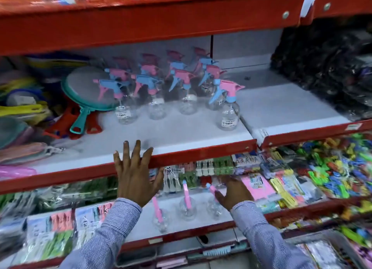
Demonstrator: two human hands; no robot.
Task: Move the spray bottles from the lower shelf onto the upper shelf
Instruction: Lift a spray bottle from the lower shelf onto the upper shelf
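Several clear spray bottles with pink and blue trigger heads stand on the upper shelf [181, 136]; the nearest one [228, 110] is at the right of the group. On the lower shelf [177, 231] stand three more clear bottles [187, 203] with pink heads. My left hand [134, 168] is open, fingers spread against the red front edge of the upper shelf. My right hand [231, 192] reaches into the lower shelf, its fingers at the rightmost bottle [214, 205]. Whether it grips the bottle is hidden by blur.
Teal and red handled sieves [88, 91] and coloured plastic ware crowd the upper shelf's left. Black netted goods [326, 63] fill its right end. Packets of clothes pegs [332, 164] lie on the lower shelf to the right, and packets [56, 228] to the left.
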